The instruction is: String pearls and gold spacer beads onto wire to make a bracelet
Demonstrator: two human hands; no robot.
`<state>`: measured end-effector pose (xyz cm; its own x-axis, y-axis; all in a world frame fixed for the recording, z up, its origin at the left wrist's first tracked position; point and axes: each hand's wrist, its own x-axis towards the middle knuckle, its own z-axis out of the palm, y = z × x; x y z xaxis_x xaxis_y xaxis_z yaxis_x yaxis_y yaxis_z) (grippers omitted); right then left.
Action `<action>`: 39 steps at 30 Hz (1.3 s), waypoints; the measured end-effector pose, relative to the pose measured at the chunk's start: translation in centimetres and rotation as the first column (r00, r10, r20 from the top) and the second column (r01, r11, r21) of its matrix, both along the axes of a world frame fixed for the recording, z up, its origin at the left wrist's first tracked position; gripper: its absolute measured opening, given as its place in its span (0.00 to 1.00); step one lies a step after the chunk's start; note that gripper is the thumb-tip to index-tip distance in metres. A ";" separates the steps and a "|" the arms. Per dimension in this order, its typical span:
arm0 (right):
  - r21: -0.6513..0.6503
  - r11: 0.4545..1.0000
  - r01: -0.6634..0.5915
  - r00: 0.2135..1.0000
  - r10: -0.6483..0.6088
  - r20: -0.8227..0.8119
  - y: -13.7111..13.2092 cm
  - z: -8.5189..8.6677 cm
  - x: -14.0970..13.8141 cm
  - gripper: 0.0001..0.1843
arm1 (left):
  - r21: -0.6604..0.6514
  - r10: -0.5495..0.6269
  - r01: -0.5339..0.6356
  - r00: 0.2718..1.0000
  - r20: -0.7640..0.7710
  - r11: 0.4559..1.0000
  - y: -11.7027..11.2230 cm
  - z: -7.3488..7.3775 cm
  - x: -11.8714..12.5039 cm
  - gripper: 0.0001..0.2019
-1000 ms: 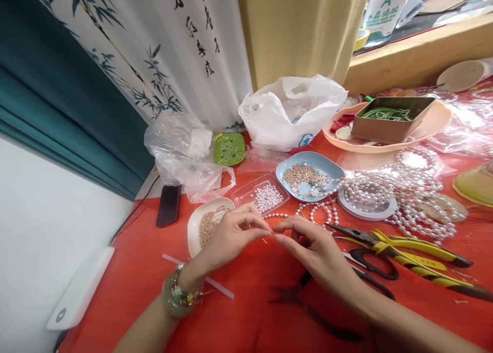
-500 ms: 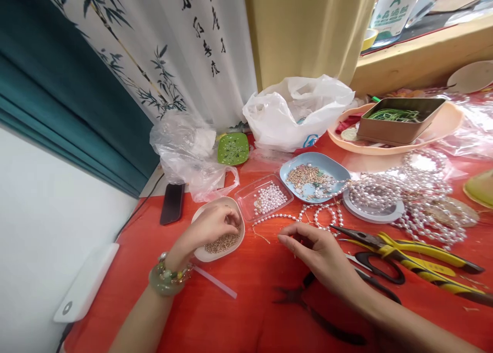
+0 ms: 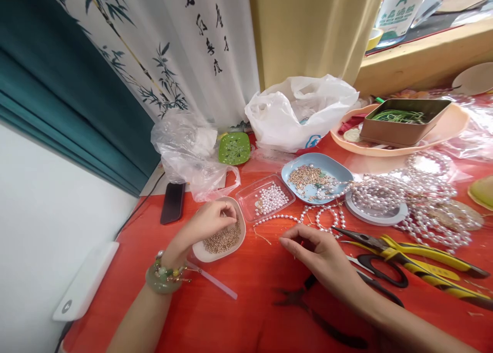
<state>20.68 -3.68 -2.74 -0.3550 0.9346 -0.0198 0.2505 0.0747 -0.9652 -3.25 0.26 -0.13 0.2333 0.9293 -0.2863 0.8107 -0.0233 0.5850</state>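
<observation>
My left hand (image 3: 213,220) is over a white dish (image 3: 238,244) of small gold beads (image 3: 222,240), thumb and fingertips pinched together; whatever they hold is too small to make out. A jade bangle and bead bracelets circle that wrist. My right hand (image 3: 308,245) hovers above the red table with thumb and forefinger pressed together on something I cannot make out. Close to its fingertips lie a thin gold chain piece (image 3: 262,235) and a strand of pearl beads (image 3: 279,217). A clear tray (image 3: 246,209) of loose white pearl beads (image 3: 271,198) stands beside the dish.
Right of my right hand lie yellow-black pliers (image 3: 419,260), scissors (image 3: 379,271) and dark-handled cutters (image 3: 308,307). Behind are a blue plate (image 3: 292,164) with beads, heaped pearl strands (image 3: 423,194), a white plastic bag (image 3: 300,117) and a phone (image 3: 172,203). A pale tube (image 3: 217,282) lies near the dish.
My left hand has lifted and shifted slightly within the dish, its fingers drawing together and uncovering more gold beads. My right hand stays in nearly the same place.
</observation>
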 end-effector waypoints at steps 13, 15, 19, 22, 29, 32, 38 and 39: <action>-0.034 0.999 -0.015 1.000 0.014 -0.017 -0.2 0.0 0.0 0.10 | -0.081 0.223 -0.211 0.835 0.504 0.974 -0.9 0.7 2.5 0.04; -0.040 0.999 -0.021 0.999 0.019 -0.038 -0.3 0.1 0.0 0.10 | -0.180 0.273 -0.205 0.755 0.597 0.962 -1.5 0.3 3.6 0.06; -0.078 0.996 -0.034 0.996 0.027 -0.090 -0.8 0.7 0.1 0.10 | -0.312 0.318 -0.136 0.676 0.665 0.940 -2.7 -0.6 5.4 0.08; -0.101 0.994 -0.049 0.991 0.036 -0.126 -1.1 1.1 0.1 0.10 | -0.322 0.301 -0.088 0.643 0.705 0.943 -3.3 -1.2 6.1 0.08; -0.138 0.987 -0.088 0.979 0.060 -0.193 -1.2 1.2 0.0 0.09 | -0.375 0.341 -0.065 0.575 0.744 0.925 -3.5 -1.6 6.4 0.06; -0.142 0.986 -0.089 0.979 0.061 -0.193 -1.3 1.2 -0.1 0.09 | -0.390 0.364 -0.077 0.559 0.745 0.918 -3.5 -1.5 6.5 0.08; -0.154 0.984 -0.088 0.981 0.059 -0.184 -1.3 1.1 0.0 0.09 | -0.403 0.386 -0.103 0.569 0.726 0.909 -3.5 -1.3 6.6 0.09; -0.153 0.985 -0.084 0.982 0.056 -0.179 -1.3 1.1 0.0 0.09 | -0.401 0.380 -0.098 0.575 0.725 0.911 -3.5 -1.3 6.6 0.09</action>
<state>20.68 -4.96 -1.62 -0.4310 0.8970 -0.0982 0.0776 -0.0716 -0.9944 3.38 -3.27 -1.44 0.2758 0.8896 -0.3640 -0.0071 0.3805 0.9247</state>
